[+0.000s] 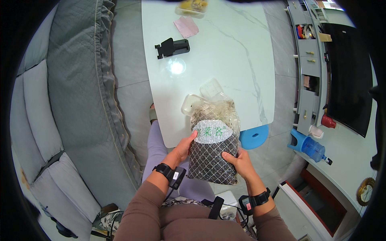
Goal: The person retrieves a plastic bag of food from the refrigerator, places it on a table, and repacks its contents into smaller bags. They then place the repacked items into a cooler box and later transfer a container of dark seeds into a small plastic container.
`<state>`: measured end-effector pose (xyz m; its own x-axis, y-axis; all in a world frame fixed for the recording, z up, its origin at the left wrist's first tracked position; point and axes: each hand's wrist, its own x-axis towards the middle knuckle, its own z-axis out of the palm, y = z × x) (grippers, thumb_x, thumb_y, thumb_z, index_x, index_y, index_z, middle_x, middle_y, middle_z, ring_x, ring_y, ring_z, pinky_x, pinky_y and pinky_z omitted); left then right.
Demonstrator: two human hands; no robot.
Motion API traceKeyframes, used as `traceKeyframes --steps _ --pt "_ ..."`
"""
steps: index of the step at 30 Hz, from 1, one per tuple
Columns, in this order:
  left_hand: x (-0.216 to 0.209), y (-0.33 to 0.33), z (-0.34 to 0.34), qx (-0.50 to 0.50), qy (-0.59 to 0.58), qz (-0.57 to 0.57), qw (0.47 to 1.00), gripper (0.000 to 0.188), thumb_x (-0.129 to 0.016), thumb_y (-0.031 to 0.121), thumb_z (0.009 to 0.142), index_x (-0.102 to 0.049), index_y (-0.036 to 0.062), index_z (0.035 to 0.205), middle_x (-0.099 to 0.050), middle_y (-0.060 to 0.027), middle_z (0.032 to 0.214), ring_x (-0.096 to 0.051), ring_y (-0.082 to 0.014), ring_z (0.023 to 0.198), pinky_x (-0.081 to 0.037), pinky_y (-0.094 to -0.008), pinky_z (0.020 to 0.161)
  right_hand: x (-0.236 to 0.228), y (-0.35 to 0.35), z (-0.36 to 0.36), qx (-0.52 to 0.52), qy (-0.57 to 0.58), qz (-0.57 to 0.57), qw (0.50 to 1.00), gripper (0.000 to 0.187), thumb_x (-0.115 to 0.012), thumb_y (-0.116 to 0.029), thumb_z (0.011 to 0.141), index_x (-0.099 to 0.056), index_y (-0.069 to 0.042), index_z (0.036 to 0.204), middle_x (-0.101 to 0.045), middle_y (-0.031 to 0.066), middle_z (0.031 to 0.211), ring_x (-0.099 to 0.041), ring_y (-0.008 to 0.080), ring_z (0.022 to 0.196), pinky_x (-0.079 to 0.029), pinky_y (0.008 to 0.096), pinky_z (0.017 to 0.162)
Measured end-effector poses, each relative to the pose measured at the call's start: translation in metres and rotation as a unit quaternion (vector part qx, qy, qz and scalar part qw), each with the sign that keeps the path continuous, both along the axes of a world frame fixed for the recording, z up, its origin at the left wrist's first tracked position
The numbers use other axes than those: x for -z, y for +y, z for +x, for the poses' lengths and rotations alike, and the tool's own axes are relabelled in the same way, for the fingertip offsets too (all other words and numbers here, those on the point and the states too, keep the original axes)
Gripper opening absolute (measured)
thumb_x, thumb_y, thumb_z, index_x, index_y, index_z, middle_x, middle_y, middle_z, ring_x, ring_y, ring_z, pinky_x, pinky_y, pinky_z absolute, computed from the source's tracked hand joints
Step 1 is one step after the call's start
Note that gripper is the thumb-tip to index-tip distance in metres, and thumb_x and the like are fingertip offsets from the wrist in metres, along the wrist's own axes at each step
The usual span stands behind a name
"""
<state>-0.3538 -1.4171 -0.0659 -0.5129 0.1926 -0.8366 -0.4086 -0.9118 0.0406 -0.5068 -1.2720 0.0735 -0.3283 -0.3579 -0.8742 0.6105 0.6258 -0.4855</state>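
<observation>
A clear plastic bag (pixel 213 160) with a white criss-cross pattern, filled with something dark, is held up in front of me at the table's near edge. My left hand (pixel 185 145) grips its left side, the thumb on the front by the pale oval label. On the right side my right hand (pixel 238 161) holds it, with the thumb pressed on the front and the other fingers hidden behind. The bag's upper part is see-through and crumpled. Just beyond it, partly covered, are a clear plastic container (pixel 190 104) and another clear container (pixel 211 88).
The white marble-patterned table (pixel 233 52) carries a black folding stand (pixel 173 47), a pink cloth (pixel 186 27) and a tub with yellow contents (pixel 193 7) at the far end. A blue stool (pixel 255 137) stands under its right corner. A grey sofa (pixel 76 80) lies to the left.
</observation>
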Motion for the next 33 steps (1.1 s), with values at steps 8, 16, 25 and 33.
traceKeyframes --steps 8,16,25,33 --pt "0.002 -0.001 0.003 -0.053 0.087 0.077 0.992 0.061 -0.054 0.047 0.088 -0.045 0.0019 0.128 -0.054 -0.0138 0.123 -0.055 -0.0232 0.109 -0.044 -0.0367 0.095 -0.006 -0.004 -0.013 -0.067 -0.032 0.012 0.997 0.034 -0.068 -0.017 0.081 -0.058 0.003 0.106 -0.064 0.0049 0.093 -0.058 0.0105 0.082 -0.047 0.0279 0.074" --pt "0.002 0.009 -0.005 -0.121 0.068 0.147 0.979 0.055 -0.052 0.04 0.09 -0.046 -0.0009 0.125 -0.056 -0.0169 0.119 -0.058 -0.0268 0.105 -0.046 -0.039 0.093 -0.003 -0.002 0.0 -0.091 0.028 0.018 0.995 0.038 -0.067 -0.025 0.082 -0.058 0.002 0.108 -0.065 0.008 0.094 -0.059 0.0134 0.085 -0.047 0.0294 0.076" --pt "0.002 0.014 -0.005 -0.13 0.075 0.124 0.981 0.06 -0.044 0.051 0.091 -0.045 0.003 0.127 -0.056 -0.0152 0.121 -0.057 -0.0265 0.107 -0.045 -0.039 0.094 -0.004 -0.013 -0.001 -0.139 0.082 0.034 0.986 0.051 -0.072 -0.031 0.076 -0.056 0.001 0.112 -0.066 0.0119 0.098 -0.062 0.0181 0.088 -0.048 0.0304 0.079" --pt "0.014 0.017 0.003 -0.15 0.047 0.095 0.983 0.062 -0.04 0.053 0.092 -0.043 0.0042 0.13 -0.054 -0.0132 0.123 -0.056 -0.0256 0.107 -0.045 -0.0388 0.094 -0.01 -0.01 0.008 -0.124 0.056 0.017 0.991 0.05 -0.072 -0.019 0.076 -0.052 0.005 0.115 -0.065 0.0104 0.098 -0.06 0.0148 0.087 -0.047 0.0299 0.08"
